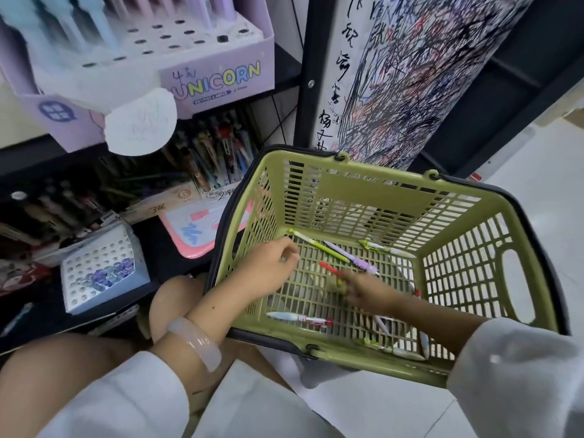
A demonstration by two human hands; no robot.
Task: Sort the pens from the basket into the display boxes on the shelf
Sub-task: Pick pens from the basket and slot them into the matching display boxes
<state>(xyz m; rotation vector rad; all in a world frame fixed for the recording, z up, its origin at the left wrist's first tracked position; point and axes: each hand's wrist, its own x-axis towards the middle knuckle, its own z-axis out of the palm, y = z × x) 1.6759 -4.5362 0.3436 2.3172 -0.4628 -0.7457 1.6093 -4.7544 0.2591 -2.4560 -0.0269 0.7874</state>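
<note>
Crouching beside the shelf (151, 235), we have both hands down inside the green basket (357, 181), which sits on the pale floor (537, 172) just to the right of our knees. Our left hand (268, 263) reaches in over the basket's left wall, its fingers loosely curled near the tip of a yellow-green pen (319, 246); we cannot tell whether it actually pinches anything. Our right hand (366, 290) is blurred, its fingertips down at the end of a red pen (328, 267) in the middle of the basket floor, and whether it grips that pen we cannot tell either. A purple pen (350, 257) lies just beside the yellow-green one, almost parallel to it. A white pen with a green clip (384, 248) rests toward the far wall, and a white pen with red ends (300, 318) lies near the front wall. More pens lie partly hidden under our right forearm. A pale bangle (194, 341) circles our left wrist, and white sleeves cover both arms. On the shelf, a lilac display box marked UNICORN (218, 77) stands on the upper level with many empty holes in its top. Lower down, a small white display box (101, 267) holds a cluster of purple and blue pen tops in its perforated face.
</note>
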